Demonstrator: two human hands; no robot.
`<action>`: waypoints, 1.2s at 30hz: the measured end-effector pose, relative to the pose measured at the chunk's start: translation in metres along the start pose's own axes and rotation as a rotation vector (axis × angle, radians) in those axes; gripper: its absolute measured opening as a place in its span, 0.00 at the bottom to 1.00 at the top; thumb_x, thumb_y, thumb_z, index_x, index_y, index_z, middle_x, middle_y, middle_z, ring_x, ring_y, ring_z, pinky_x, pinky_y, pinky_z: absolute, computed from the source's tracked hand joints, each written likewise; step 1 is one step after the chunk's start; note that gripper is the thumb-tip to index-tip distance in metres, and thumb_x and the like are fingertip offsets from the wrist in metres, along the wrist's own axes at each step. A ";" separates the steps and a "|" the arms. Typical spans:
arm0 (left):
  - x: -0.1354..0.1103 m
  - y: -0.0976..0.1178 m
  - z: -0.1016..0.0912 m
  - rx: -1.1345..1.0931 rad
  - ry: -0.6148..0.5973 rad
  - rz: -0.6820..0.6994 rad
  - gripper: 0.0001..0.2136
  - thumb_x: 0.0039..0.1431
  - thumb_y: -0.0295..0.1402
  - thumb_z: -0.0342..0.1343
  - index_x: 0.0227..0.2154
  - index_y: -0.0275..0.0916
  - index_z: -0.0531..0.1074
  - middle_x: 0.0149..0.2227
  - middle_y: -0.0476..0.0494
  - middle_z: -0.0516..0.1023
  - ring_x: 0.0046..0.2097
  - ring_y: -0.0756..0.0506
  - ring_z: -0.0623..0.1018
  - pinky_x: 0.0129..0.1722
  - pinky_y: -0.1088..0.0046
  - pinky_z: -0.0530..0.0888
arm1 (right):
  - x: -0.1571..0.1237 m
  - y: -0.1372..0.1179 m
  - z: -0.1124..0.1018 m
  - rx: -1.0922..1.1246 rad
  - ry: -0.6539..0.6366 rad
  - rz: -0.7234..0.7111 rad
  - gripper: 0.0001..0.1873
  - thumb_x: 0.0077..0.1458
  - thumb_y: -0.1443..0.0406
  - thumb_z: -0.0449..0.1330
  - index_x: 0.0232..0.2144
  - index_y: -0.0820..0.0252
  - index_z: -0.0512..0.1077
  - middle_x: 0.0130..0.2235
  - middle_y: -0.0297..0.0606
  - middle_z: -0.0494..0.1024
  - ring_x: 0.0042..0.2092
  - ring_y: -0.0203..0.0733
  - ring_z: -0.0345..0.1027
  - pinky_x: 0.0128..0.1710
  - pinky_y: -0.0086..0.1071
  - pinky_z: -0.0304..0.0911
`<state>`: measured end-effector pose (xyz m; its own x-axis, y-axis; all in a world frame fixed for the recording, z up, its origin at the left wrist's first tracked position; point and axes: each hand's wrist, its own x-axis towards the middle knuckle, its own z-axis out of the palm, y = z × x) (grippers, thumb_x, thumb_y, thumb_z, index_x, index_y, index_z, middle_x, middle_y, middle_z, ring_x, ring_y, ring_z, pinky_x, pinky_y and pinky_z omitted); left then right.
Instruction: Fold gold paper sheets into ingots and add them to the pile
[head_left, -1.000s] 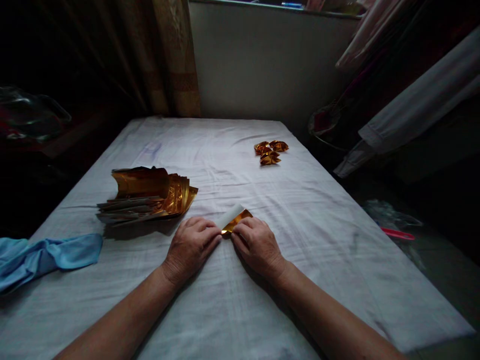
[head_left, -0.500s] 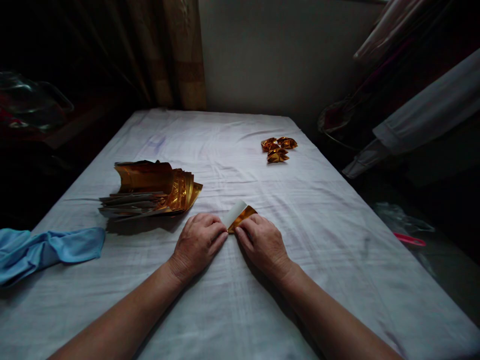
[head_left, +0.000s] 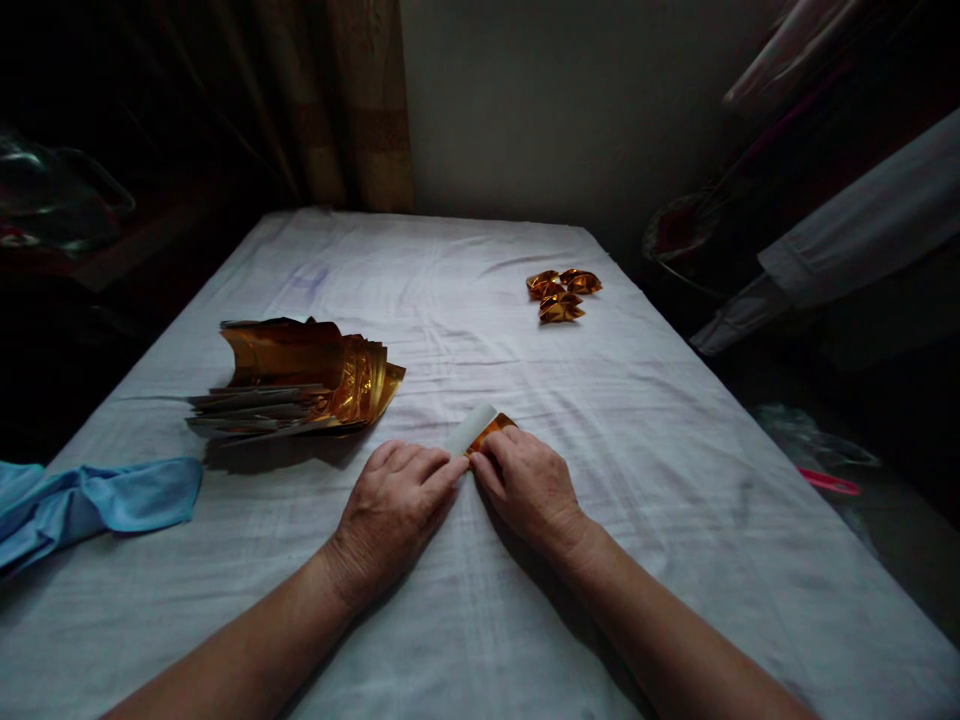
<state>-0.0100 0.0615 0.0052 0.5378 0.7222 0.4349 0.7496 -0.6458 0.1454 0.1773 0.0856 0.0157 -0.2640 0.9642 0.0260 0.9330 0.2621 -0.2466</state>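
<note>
My left hand (head_left: 397, 500) and my right hand (head_left: 529, 485) lie close together on the white cloth (head_left: 637, 440), fingers curled onto a small gold foil paper (head_left: 480, 430) with a white underside. Both sets of fingertips press on its near end, and only its far end shows beyond them. A fanned stack of gold foil sheets (head_left: 300, 385) lies to the left of my hands. Three folded gold pieces (head_left: 561, 292) sit together at the far right of the cloth.
A crumpled blue cloth (head_left: 90, 500) lies at the left edge. Dark curtains (head_left: 330, 100) and a pale wall stand behind. White fabric (head_left: 862, 230) hangs to the right, above a dark floor with a pink-handled object (head_left: 829, 483).
My hands have edged slightly away from me along the paper, covering more of its gold side. The view tilted down a little.
</note>
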 end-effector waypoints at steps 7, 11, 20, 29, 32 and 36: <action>0.000 0.006 0.000 0.058 -0.022 0.013 0.12 0.67 0.32 0.52 0.51 0.39 0.74 0.44 0.43 0.79 0.45 0.41 0.74 0.51 0.58 0.66 | -0.001 0.003 0.004 0.061 0.052 -0.021 0.08 0.63 0.63 0.58 0.31 0.57 0.71 0.34 0.37 0.77 0.37 0.42 0.70 0.35 0.32 0.56; 0.000 0.006 0.000 0.054 -0.028 0.005 0.13 0.67 0.31 0.53 0.51 0.38 0.74 0.44 0.43 0.79 0.46 0.41 0.74 0.51 0.59 0.66 | -0.002 0.006 0.008 0.080 0.102 -0.047 0.08 0.62 0.63 0.59 0.30 0.57 0.70 0.33 0.36 0.76 0.36 0.42 0.70 0.34 0.32 0.55; 0.001 0.007 -0.001 0.042 -0.071 -0.012 0.12 0.66 0.32 0.54 0.51 0.39 0.74 0.43 0.42 0.78 0.46 0.40 0.74 0.51 0.57 0.68 | -0.002 0.008 0.011 0.077 0.140 -0.079 0.09 0.63 0.62 0.58 0.30 0.57 0.70 0.32 0.36 0.75 0.35 0.41 0.69 0.34 0.33 0.54; 0.002 0.007 -0.001 0.034 -0.091 -0.025 0.12 0.66 0.31 0.53 0.50 0.39 0.74 0.44 0.42 0.78 0.46 0.40 0.74 0.52 0.57 0.67 | -0.002 0.007 0.010 0.066 0.130 -0.074 0.09 0.63 0.63 0.58 0.30 0.57 0.70 0.32 0.36 0.75 0.34 0.41 0.68 0.34 0.33 0.54; 0.001 0.007 0.000 0.035 -0.090 -0.023 0.12 0.66 0.31 0.53 0.50 0.39 0.74 0.44 0.42 0.78 0.47 0.40 0.74 0.53 0.57 0.66 | -0.002 0.007 0.010 0.067 0.120 -0.072 0.09 0.63 0.63 0.58 0.29 0.57 0.70 0.32 0.36 0.75 0.35 0.41 0.68 0.34 0.33 0.53; 0.000 0.007 0.000 0.038 -0.088 -0.025 0.12 0.66 0.31 0.54 0.51 0.40 0.74 0.44 0.42 0.77 0.47 0.40 0.74 0.54 0.56 0.66 | -0.002 0.007 0.010 0.072 0.128 -0.074 0.09 0.63 0.63 0.58 0.29 0.57 0.70 0.32 0.36 0.75 0.34 0.41 0.68 0.34 0.33 0.53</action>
<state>-0.0045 0.0571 0.0059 0.5495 0.7581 0.3514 0.7764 -0.6186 0.1205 0.1820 0.0853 0.0040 -0.2940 0.9408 0.1685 0.8910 0.3336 -0.3079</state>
